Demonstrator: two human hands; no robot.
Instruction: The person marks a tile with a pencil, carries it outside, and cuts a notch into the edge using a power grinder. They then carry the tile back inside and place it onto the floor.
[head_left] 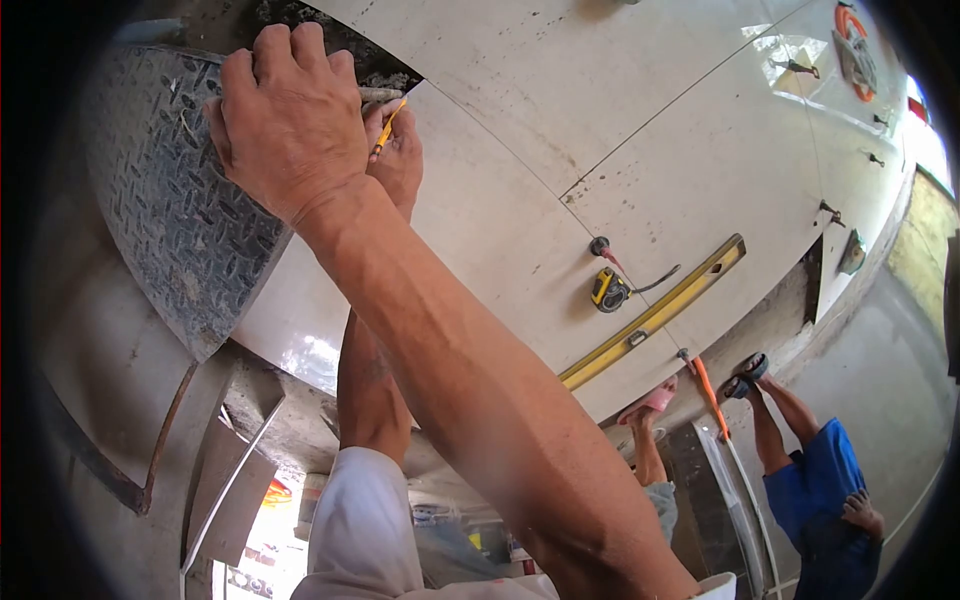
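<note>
The right hand pinches a light, stiff pencil near its tip at the tile edge — the left hand presses, fingers curled, alongside.

We see our left hand pressed knuckles-up at the edge where the dark diamond-pattern metal plate meets the glossy white floor tile. Just beside it, partly hidden, our right hand grips a slim yellow pencil, its tip at the tile's far corner. Further right on the tile lie a yellow-and-black tape measure and a long yellow spirit level. Near the right edge, another person in blue shorts and sandals crouches.
</note>
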